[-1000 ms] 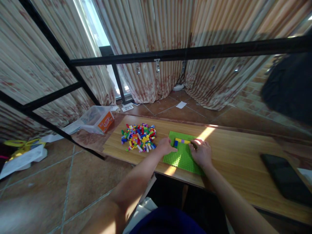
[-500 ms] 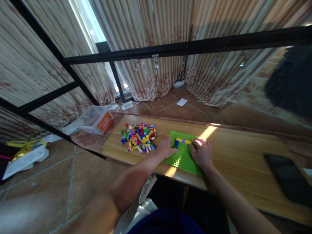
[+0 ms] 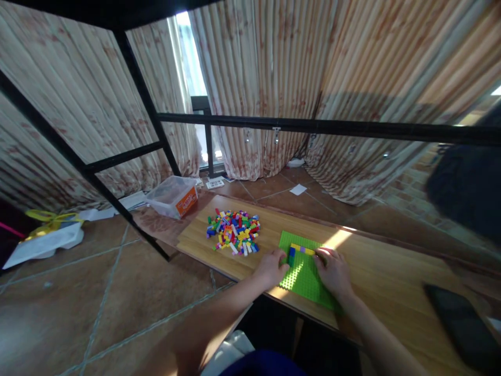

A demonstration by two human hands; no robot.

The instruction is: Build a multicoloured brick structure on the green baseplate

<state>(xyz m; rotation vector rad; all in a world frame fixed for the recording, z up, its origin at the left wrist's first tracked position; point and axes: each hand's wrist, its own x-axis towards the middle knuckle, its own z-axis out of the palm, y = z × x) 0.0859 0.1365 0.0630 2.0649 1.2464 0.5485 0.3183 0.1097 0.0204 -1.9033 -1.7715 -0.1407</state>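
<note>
A green studded baseplate [image 3: 303, 277] lies on the wooden table [image 3: 383, 271]. A short row of bricks, yellow, purple and blue [image 3: 299, 249], stands near its far edge. My left hand [image 3: 272, 268] rests at the plate's left edge, fingers curled by the blue brick. My right hand [image 3: 332, 270] lies on the plate's right side, fingertips pressing at the row's right end. Whether either hand holds a brick is hidden. A heap of loose coloured bricks [image 3: 235, 232] lies left of the plate.
A clear plastic bin with an orange label [image 3: 174, 196] sits on the table's far left end. A dark phone [image 3: 465, 329] lies at the right. Black metal frame bars [image 3: 313, 125] cross above. Curtains hang behind; white bags [image 3: 43, 240] lie on the tiled floor.
The camera has tilted upward, so table and hands sit lower in the picture. Both hands stay at the baseplate, at the ends of the brick row.
</note>
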